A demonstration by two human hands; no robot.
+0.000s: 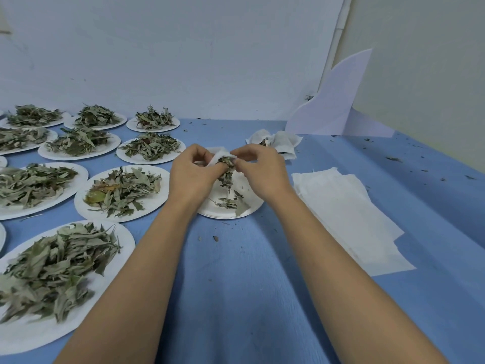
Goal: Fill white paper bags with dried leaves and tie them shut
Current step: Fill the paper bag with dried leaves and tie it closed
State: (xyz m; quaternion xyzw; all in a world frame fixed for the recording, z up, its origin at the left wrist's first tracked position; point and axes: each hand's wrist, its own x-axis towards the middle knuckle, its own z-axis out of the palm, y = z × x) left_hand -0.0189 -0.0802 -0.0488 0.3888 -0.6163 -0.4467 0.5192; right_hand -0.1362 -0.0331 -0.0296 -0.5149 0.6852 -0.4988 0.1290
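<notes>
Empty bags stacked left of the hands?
No: the flat stack of white bags lies on the blue table to the right of the right hand; leaf plates take the left side.

Most of the white bag (217, 156) is hidden behind the curled fingers of the left hand (193, 172) and right hand (258, 169), so only a corner can be seen. Whether the bag's edge or the dried leaves (227, 174) are pinched by the right fingertips can't be told. The plate (253, 207) underneath is partly covered by the left wrist. The filled bags (282, 145) at the back are half blocked by the right hand, so any ties can't be made out. The edge plate (2, 162) and the near plate (23, 337) are chopped off by the left border, and the near one's leaves are blurred. Both forearms are cut off at the bottom. The sheets in the flat stack (341, 206) can't be counted.
</notes>
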